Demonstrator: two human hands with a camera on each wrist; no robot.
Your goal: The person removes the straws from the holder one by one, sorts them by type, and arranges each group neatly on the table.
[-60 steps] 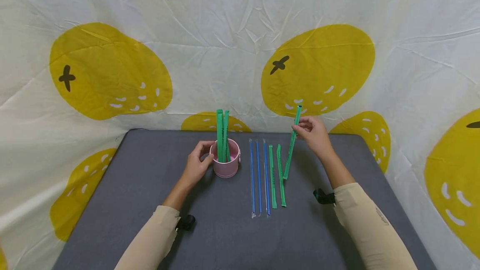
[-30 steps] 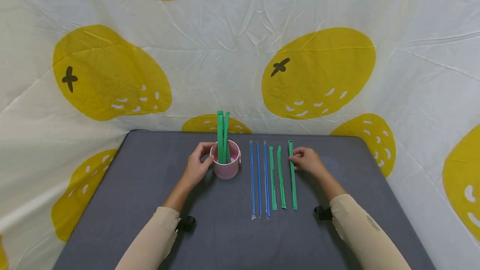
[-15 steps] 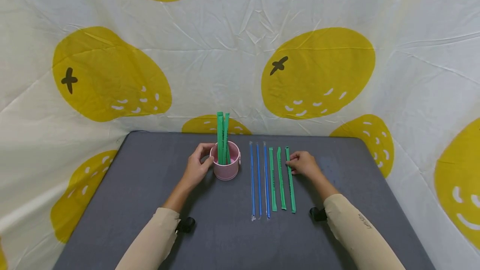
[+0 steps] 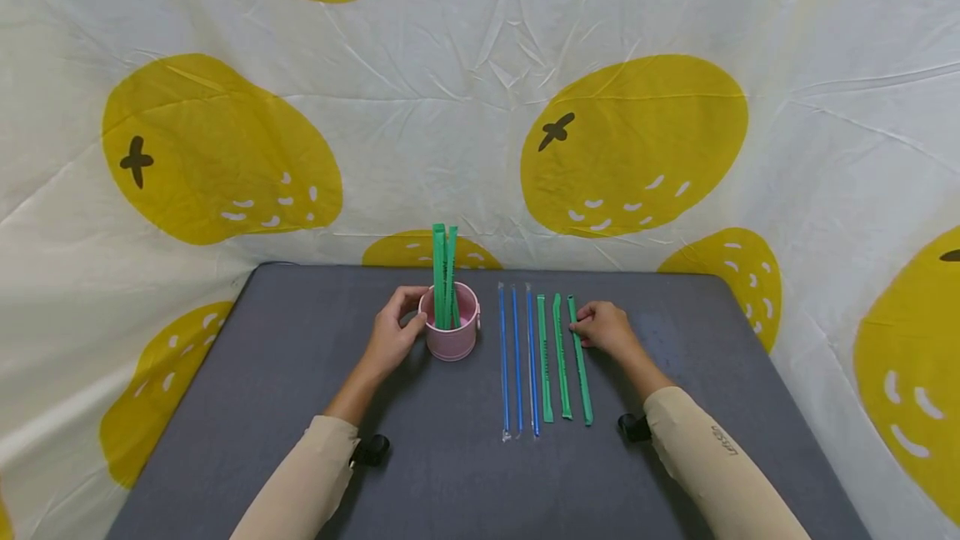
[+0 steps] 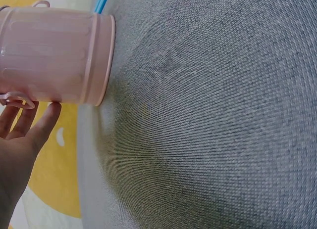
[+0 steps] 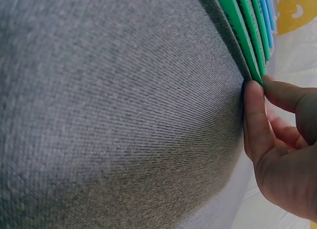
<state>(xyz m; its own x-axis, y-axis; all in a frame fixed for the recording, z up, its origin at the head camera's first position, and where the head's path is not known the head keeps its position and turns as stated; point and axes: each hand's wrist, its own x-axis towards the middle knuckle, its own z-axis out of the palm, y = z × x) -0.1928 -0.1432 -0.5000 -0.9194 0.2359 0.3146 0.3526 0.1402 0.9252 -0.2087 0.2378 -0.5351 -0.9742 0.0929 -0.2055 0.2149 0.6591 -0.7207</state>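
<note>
My left hand (image 4: pixel 393 330) grips the side of a small pink pail (image 4: pixel 452 346), thumb in front. Several green paper-wrapped straws (image 4: pixel 439 273) stand upright in it. In the left wrist view the fingertips touch the pail (image 5: pixel 49 56) beside its handle loop. My right hand (image 4: pixel 606 329) pinches the upper part of the rightmost green wrapped straw (image 4: pixel 582 377), which lies along the table. Thumb and finger close on the straw's end (image 6: pixel 240 36) in the right wrist view. Two more green wrapped straws, one here (image 4: pixel 544 365) and its neighbour (image 4: pixel 562 365), lie parallel to its left.
Three blue straws (image 4: pixel 518 365) in clear wrappers lie between the pail and the green ones. Everything rests on a grey cloth-covered table (image 4: pixel 300 373). Behind it hangs a white curtain (image 4: pixel 435 140) printed with yellow fruit.
My right hand has brought the green straw down from its raised tilt, laid it flat beside the other green straws and shifted it slightly left. My left hand stays at the pail.
</note>
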